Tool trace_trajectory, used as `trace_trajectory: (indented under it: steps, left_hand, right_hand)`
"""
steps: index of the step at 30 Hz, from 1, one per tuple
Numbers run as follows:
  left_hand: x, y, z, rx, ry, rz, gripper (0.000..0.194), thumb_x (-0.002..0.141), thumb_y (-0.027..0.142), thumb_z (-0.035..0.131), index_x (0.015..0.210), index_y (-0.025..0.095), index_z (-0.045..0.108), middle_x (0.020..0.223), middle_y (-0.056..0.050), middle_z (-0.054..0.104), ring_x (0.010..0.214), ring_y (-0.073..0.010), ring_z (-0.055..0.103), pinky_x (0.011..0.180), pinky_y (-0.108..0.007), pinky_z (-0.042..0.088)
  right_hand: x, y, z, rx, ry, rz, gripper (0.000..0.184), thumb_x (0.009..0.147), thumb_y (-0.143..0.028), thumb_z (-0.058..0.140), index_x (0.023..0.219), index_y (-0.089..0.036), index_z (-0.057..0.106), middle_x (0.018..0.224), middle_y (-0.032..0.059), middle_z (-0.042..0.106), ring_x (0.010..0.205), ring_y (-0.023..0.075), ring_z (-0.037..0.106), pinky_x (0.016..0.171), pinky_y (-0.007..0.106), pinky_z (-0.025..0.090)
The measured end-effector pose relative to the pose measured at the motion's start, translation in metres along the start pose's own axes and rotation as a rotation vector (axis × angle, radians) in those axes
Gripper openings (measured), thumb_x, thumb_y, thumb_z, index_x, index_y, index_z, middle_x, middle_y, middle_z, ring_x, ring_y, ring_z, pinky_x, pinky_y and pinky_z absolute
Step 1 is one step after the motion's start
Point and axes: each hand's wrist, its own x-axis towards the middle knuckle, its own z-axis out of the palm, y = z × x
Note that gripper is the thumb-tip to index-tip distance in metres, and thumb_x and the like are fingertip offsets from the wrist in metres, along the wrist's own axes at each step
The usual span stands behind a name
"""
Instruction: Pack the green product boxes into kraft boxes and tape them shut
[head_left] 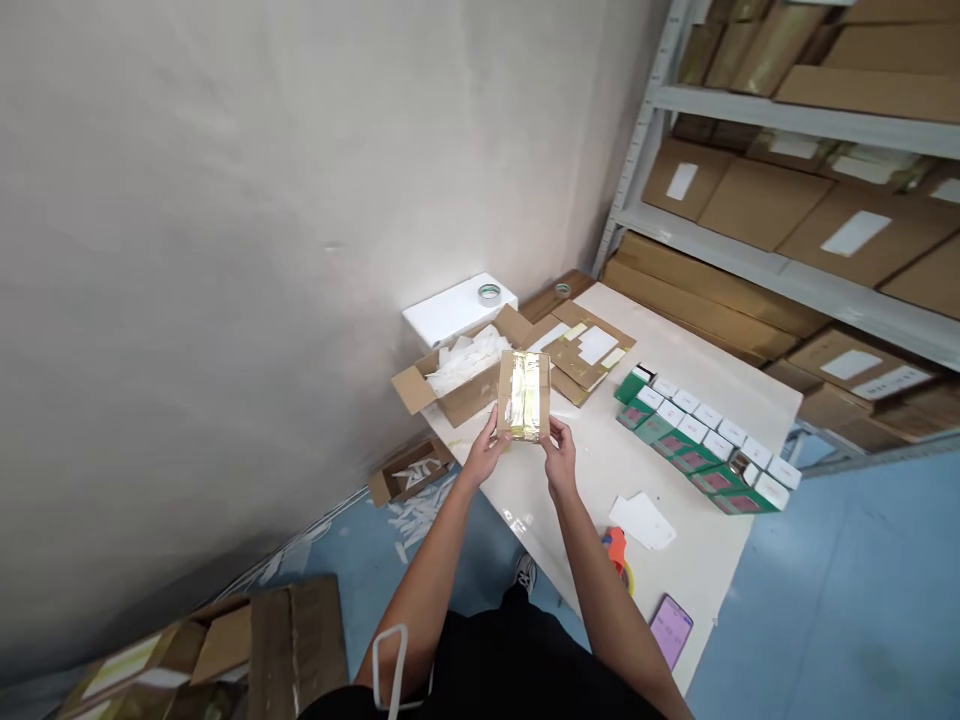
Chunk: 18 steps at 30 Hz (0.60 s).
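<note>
Both my hands hold a small cardboard box [514,400] with shiny clear tape across its face, raised over the near edge of the white table [585,470]. My left hand [485,452] grips its lower left corner, and my right hand [560,455] grips the lower right corner. Just beyond is an open carton [469,400] filled with white crumpled material. Flattened cardboard [615,345] with white labels lies behind the box. To the right stand rows of green and white small boxes [694,445].
An orange tape dispenser [616,548], white paper sheets [643,520] and a phone [671,630] lie on the table's near right part. A tape roll [489,294] rests on a white box at the back. Shelves of cartons [757,200] stand right; scraps [420,515] litter the floor.
</note>
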Motion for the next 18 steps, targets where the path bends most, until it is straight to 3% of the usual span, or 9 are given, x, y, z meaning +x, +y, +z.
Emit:
trace_trajectory:
  steps: [5,8,13,18]
  left_hand:
    - [-0.040,0.008,-0.057,-0.117,0.169,0.070,0.091,0.094,0.051,0.067,0.169,0.031,0.019,0.167,-0.001,0.041,0.146,-0.0278,0.050,0.123,-0.041,0.039]
    - [-0.074,0.009,-0.099,-0.155,0.266,0.109,0.093,0.094,0.053,0.067,0.169,0.029,0.019,0.168,-0.002,0.039,0.148,-0.0277,0.048,0.124,-0.042,0.037]
    - [-0.146,0.000,-0.174,-0.177,0.432,0.115,0.093,0.094,0.054,0.067,0.170,0.027,0.018,0.169,-0.004,0.037,0.149,-0.0282,0.046,0.126,-0.042,0.034]
    - [-0.224,-0.019,-0.234,-0.232,0.651,0.101,0.095,0.093,0.054,0.068,0.169,0.025,0.019,0.166,-0.005,0.043,0.149,-0.0282,0.047,0.123,-0.040,0.038]
  right_hand:
    - [-0.023,-0.005,0.059,-0.026,-0.196,-0.020,0.049,0.087,-0.044,0.071,0.130,-0.021,0.064,0.136,0.0126,0.068,0.122,0.0263,0.063,0.104,0.043,0.051]
    - [-0.047,0.001,0.102,-0.021,-0.313,-0.028,0.050,0.087,-0.045,0.072,0.130,-0.020,0.064,0.137,0.0133,0.067,0.123,0.0263,0.062,0.106,0.043,0.050]
    - [-0.105,0.016,0.178,-0.025,-0.495,0.016,0.053,0.085,-0.045,0.074,0.130,-0.020,0.063,0.134,0.0136,0.069,0.122,0.0262,0.063,0.105,0.044,0.051]
    - [-0.173,0.024,0.244,-0.035,-0.712,0.033,0.056,0.085,-0.049,0.075,0.132,-0.020,0.063,0.132,0.0132,0.071,0.122,0.0271,0.065,0.105,0.043,0.051]
